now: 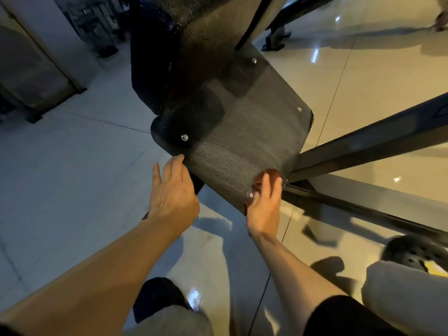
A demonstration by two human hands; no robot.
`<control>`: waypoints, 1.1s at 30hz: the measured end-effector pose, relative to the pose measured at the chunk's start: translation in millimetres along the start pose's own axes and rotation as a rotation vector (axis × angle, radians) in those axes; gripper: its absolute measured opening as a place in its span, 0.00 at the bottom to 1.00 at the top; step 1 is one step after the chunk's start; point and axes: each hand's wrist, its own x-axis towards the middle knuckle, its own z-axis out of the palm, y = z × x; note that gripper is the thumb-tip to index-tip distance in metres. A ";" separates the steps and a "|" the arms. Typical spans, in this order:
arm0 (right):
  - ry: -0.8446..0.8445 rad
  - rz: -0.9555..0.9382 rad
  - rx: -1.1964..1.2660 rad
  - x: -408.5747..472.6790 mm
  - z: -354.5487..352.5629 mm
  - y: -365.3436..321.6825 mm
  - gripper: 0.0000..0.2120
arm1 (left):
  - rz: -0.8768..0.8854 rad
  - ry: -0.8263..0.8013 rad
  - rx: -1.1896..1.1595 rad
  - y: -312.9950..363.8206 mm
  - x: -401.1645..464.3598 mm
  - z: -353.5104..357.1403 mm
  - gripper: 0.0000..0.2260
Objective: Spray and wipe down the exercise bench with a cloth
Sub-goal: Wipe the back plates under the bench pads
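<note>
Bench panel (pixel 237 132): dark, bolted, centre, long axis running near to far-right | right hand (pixel 264 204): I see it pressing reddish cloth (pixel 269 175) on near corner | left hand (pixel 173 192): fingers spread, touching near-left edge | unwiped surface lies beyond the cloth.

- Bench plate (pixel 242 132): dark grey, fine woven texture, silver bolts (pixel 184 137).
- Cloth (pixel 271 174): reddish-brown.
- Floor (pixel 72 166): glossy pale tiles, beige to grey.
- Shoe (pixel 419 251): black, perforated.
- Trousers (pixel 400 287): light grey.
</note>
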 end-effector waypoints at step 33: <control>-0.081 -0.548 -0.018 106.9 44.2 -105.7 0.22 | 0.080 0.103 0.048 10.8 72.0 -22.0 0.30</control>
